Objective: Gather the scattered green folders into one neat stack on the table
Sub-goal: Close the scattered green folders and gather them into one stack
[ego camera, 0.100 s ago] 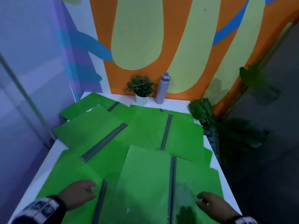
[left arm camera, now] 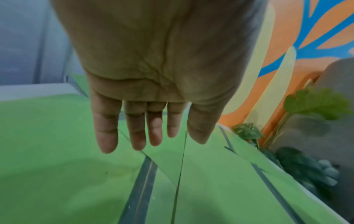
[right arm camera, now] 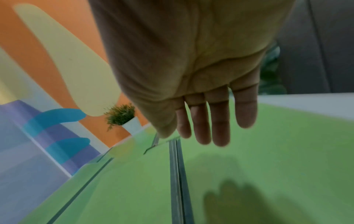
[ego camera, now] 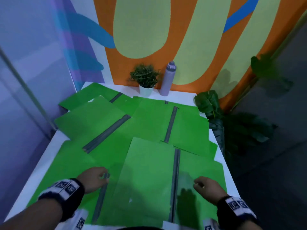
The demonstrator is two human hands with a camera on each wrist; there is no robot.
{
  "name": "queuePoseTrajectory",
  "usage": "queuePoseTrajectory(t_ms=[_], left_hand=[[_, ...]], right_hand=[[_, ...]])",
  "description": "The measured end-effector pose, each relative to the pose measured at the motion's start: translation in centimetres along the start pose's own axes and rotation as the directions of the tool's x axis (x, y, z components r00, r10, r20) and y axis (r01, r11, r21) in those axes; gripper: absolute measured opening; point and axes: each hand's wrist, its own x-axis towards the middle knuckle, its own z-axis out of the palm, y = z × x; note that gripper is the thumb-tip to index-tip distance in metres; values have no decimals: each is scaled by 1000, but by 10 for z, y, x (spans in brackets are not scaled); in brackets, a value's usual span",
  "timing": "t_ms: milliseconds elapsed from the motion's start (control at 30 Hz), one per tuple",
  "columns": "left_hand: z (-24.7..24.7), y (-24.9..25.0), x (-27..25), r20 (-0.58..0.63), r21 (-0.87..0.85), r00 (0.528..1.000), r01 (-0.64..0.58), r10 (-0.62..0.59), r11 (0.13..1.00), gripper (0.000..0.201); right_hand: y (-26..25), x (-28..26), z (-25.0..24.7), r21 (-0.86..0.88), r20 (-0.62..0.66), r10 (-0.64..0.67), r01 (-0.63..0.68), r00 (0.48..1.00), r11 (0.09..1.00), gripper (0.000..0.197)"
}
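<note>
Your green folders [ego camera: 146, 171] lie spread open all over the white table [ego camera: 54, 141], overlapping one another, not stacked. The nearest one sits on top, right in front of you, with its grey spine [ego camera: 175, 185] pointing away. How many folders lie underneath is hard to tell, since they cover each other.

At the far edge a small potted plant [ego camera: 145, 80] and a purple bottle [ego camera: 167, 78] stand against the orange and yellow painted wall.

Your left hand [ego camera: 93, 180] hovers over a lower folder's spine, fingers straight and loose, holding nothing. Your right hand [ego camera: 209, 186] floats above the top folder, fingers also loose and empty.
</note>
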Motion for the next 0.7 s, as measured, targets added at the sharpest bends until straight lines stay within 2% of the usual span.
queuePoseTrajectory(t_ms=[67,167,200,267,400,500,600,700], left_hand=[[10,14,5,9,-14,1000,24,-24,1000,39],[36,20,17,32,-18,994,104,-103,994,56],[42,23,18,41,-28,992,119,-118,992,53],[50,33,18,36,-51,995,99,-97,994,38],[66,45,21,56,-127,993,113,-106,985,54],[69,55,18,62,-265,996,82,-68,961,36],[66,62,10,84,-486,996,47,-7,873,67],[56,69,-5,42,-581,994,-55,98,812,75]], right_hand=[[-3,15,10,30,-15,35,-34,999,999,38],[-4,29,31,13,5,109,-109,994,994,45],[-6,31,37,7,7,117,-117,993,993,45],[-6,36,51,-5,24,119,-119,993,993,40],[-7,42,70,-16,55,82,-81,995,997,33],[-6,45,73,1,39,78,-78,996,997,32],[-6,43,67,79,-9,85,-84,996,993,29],[-9,38,55,222,-79,89,-69,993,973,31]])
